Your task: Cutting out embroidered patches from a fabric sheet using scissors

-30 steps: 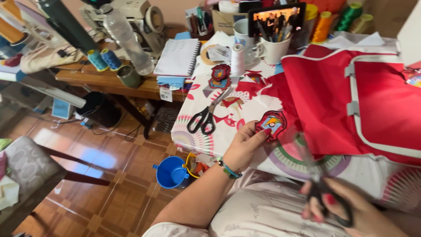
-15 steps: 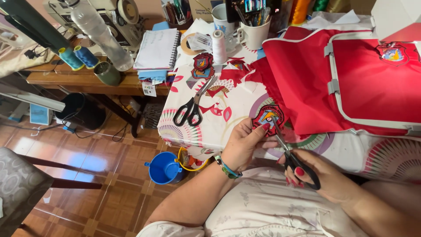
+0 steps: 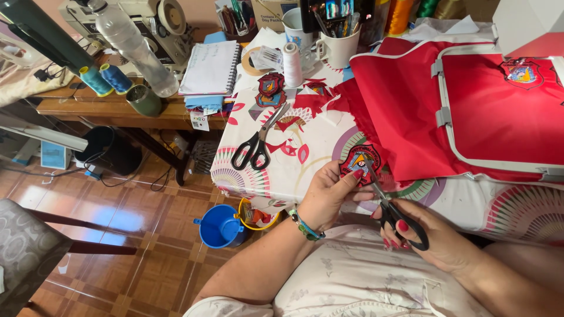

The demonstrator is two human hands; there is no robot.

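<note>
My left hand pinches a red embroidered patch just in front of the table's near edge. In my right hand are small black-handled scissors, blades pointing up and touching the patch's right edge. A big piece of red fabric lies on the flowered tablecloth, clamped in a white embroidery hoop frame. A second, larger pair of black scissors lies on the cloth to the left. Two more patches rest farther back.
At the back stand a white thread spool, mugs with pens and thread cones. A notebook, plastic bottle and blue spools sit on a wooden side table. A blue bucket is on the tiled floor; a chair at left.
My right hand has brought the small scissors up from my lap to the patch's edge. The left hand kept hold of the patch and drew it slightly nearer.
</note>
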